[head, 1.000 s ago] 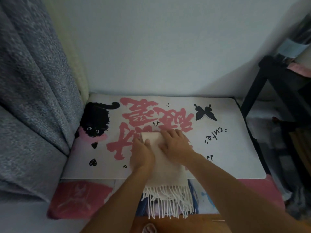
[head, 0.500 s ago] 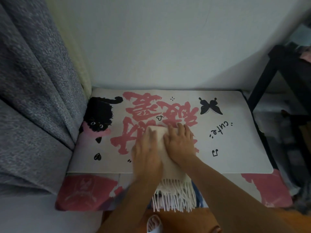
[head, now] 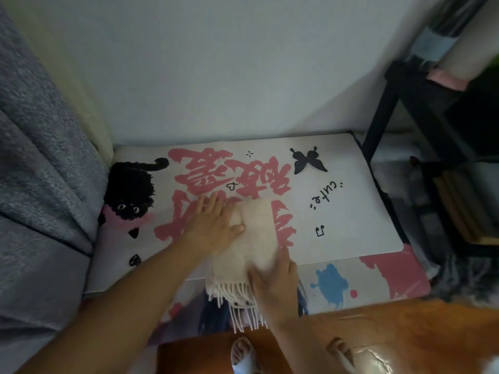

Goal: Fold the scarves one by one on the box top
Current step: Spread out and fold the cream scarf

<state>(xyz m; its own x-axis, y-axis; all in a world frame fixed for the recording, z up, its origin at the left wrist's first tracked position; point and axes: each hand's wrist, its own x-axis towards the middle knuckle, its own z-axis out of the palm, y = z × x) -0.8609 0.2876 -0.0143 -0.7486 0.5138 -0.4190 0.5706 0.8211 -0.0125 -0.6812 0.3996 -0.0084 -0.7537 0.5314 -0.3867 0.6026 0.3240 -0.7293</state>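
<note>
While the left hand (head: 213, 225) lies flat, fingers straight, pressing the far-left edge of the cream fringed woollen scarf (head: 253, 238), the right hand (head: 275, 282) rests spread on its near corner above the tassels. Folded narrow between both hands on the printed white box top (head: 351, 211), the scarf looks soft, light and limp; edges and corners are judged the best holds.

Left hand (head: 213, 225) now lies at the scarf's (head: 251, 238) left edge, off its top, thumb on the cloth. Right hand (head: 275, 279) sits lower than before, at the near end by the fringe. More scarf surface is exposed.
</note>
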